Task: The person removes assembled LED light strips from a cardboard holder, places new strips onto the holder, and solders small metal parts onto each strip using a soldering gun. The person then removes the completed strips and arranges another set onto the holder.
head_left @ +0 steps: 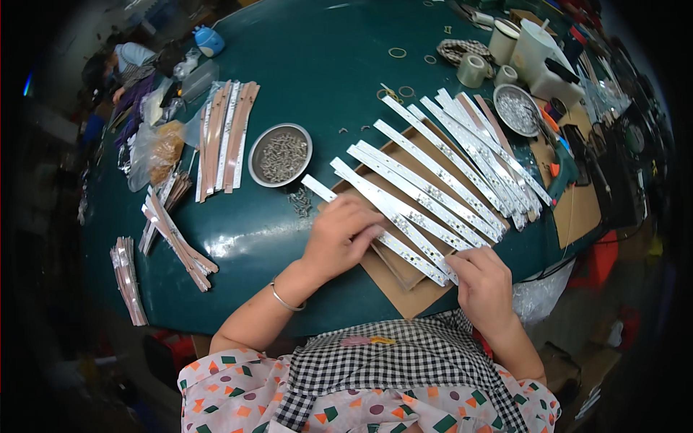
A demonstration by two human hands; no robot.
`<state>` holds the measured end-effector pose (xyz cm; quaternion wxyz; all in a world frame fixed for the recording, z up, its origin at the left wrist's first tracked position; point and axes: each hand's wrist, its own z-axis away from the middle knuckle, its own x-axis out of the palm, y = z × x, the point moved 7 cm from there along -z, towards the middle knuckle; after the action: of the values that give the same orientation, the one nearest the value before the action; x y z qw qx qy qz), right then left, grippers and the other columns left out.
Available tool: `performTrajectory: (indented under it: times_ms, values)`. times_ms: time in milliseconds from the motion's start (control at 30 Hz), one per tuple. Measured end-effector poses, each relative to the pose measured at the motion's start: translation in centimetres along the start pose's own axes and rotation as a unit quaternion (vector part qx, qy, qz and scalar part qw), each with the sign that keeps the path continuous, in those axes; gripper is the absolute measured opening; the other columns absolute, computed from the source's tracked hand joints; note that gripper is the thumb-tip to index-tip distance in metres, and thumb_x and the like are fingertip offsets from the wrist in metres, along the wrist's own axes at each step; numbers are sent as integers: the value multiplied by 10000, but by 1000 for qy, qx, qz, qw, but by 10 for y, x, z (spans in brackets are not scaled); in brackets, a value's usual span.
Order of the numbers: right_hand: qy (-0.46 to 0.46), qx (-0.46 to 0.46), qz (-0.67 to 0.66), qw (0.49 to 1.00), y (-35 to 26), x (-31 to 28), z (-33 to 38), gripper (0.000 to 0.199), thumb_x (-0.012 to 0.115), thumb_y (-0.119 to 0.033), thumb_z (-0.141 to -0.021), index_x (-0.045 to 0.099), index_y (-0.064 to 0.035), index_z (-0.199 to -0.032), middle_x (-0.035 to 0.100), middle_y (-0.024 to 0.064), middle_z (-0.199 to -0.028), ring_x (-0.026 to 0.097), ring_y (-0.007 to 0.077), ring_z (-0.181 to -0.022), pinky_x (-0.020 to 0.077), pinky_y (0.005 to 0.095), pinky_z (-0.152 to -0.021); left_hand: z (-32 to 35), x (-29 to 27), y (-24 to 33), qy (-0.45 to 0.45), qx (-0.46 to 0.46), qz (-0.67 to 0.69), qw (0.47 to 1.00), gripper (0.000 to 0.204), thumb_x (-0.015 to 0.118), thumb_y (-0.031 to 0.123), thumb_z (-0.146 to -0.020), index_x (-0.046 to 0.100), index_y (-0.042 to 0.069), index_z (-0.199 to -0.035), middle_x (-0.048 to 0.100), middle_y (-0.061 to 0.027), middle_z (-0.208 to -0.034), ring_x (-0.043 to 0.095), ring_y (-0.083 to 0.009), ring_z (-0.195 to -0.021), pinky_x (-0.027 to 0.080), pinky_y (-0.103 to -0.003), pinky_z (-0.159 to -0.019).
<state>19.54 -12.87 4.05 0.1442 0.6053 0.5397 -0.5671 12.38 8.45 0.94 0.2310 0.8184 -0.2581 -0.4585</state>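
White LED strips (404, 209) lay fanned on brown cardboard (404, 296) at the green counter's (317, 65) five o'clock edge. Left hand (339, 238) pressed curled fingers on the nearest strip (382, 227); right hand (484, 285) pinched its four o'clock end. Metal bowl of screws (280, 154) sat at ten o'clock.

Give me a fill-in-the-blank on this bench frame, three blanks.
1. Both hands rest on a white ____ lying on cardboard.
2. The left hand wears a bracelet on its ____.
3. The round metal bowl beyond the left hand holds small ____ parts.

Missing: strip; wrist; metal
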Motion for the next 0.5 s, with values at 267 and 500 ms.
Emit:
performTrajectory:
  times_ms: [267,500]
  values:
    - [59,-58,44,996,1,21,-32,71,679,-27,-706,635,-65,-746,615,38,-850,597,209,-780,508,315,-575,-41,-33,-37,62,-72,-258,961,279,644,-7,-787,692,73,-1050,687,-51,-1083,555,-318,-1072,398,-444,-933]
    - [60,-39,63,995,7,32,-40,110,704,-40,-686,599,-71,-696,568,41,-771,582,214,-738,495,330,-529,-35,-37,-43,26,-76,-258,963,182,705,61,-772,730,109,-945,686,-37,-1061,570,-265,-1071,386,-432,-933]
